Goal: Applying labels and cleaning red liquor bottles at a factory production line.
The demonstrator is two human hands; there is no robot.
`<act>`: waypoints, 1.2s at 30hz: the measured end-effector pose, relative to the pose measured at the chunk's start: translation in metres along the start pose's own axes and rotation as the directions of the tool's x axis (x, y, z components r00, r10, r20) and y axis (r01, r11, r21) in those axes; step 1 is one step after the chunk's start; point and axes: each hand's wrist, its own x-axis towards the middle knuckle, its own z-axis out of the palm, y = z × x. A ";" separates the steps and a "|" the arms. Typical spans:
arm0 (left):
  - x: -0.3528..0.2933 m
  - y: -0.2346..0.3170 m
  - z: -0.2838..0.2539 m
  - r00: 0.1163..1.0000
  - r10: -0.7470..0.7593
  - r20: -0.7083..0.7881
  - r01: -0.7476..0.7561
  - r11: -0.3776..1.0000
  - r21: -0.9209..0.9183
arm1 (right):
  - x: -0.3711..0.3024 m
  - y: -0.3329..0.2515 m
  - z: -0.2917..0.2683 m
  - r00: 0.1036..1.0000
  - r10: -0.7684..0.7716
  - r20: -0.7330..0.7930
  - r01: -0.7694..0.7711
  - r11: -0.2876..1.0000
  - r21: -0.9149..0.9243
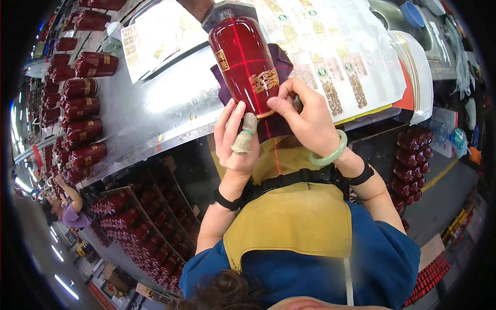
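A glossy dark red bottle [240,57] lies on its side with its base toward me and its neck pointing away. It bears a gold pattern [263,81] near the base and a small gold label [222,60] on its left side. Thin red light lines cross it. My left hand [235,142] grips the base end from the left, its thumb wearing a beige cloth cover with a green band. At the right of the base, my right hand [312,116] is closed, thumb and bent fingers against the bottle. A dark purple cloth [282,59] lies under the bottle.
Sheets of gold and green decals [356,57] cover the table's right side. More printed paper [163,39] lies left on the metal tabletop [170,98]. Red bottles [82,106] line the far left, with racked bottles [150,222] below. Another person [72,209] works at left.
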 end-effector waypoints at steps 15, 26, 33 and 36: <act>0.001 0.004 0.001 0.999 -0.039 -0.008 0.039 0.999 -0.009 | -0.001 0.000 -0.001 0.996 0.081 0.033 -0.079 0.996 -0.050; 0.001 0.005 0.000 0.999 -0.048 0.010 0.048 0.999 -0.012 | -0.003 0.003 0.000 1.000 -0.006 0.013 0.006 0.999 -0.052; 0.000 0.003 0.001 1.000 -0.020 0.009 0.020 1.000 0.014 | -0.003 0.003 -0.002 0.999 0.033 0.040 -0.033 0.999 0.000; -0.002 0.003 0.002 0.999 -0.039 -0.007 0.039 0.999 0.008 | -0.003 0.002 -0.003 0.995 0.075 0.065 -0.076 0.997 0.025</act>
